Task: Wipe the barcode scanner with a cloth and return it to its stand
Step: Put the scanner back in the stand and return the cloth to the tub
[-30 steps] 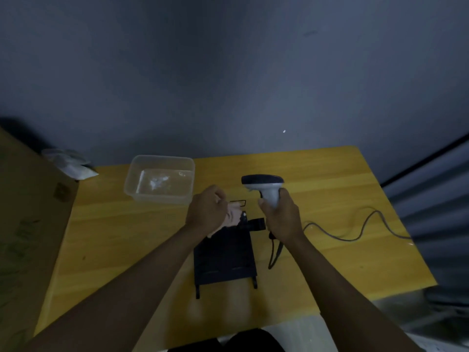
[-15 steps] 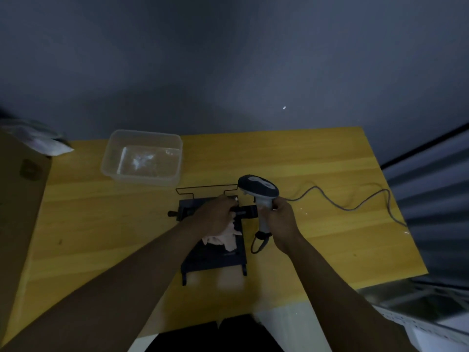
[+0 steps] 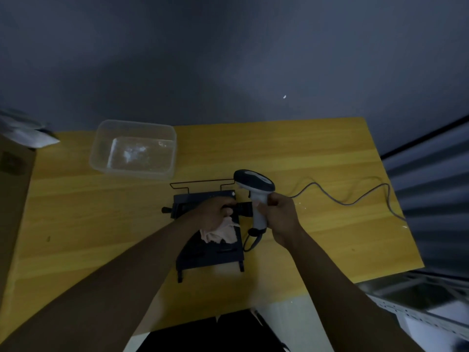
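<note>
My right hand [image 3: 280, 217] grips the barcode scanner [image 3: 256, 191] by its handle, upright beside the stand [image 3: 210, 252]. My left hand [image 3: 213, 213] clutches the cloth [image 3: 219, 233]. Advisable: wipe head first, cable [image 3: 342, 196] slack.

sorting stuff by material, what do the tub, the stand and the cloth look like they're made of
Tub: clear plastic, probably; the table shows through its glossy walls.
Stand: dark and matte, with a thin wire rail at the back, so likely painted metal, though plastic is possible.
Cloth: soft pale fabric, crumpled into folds.
</note>
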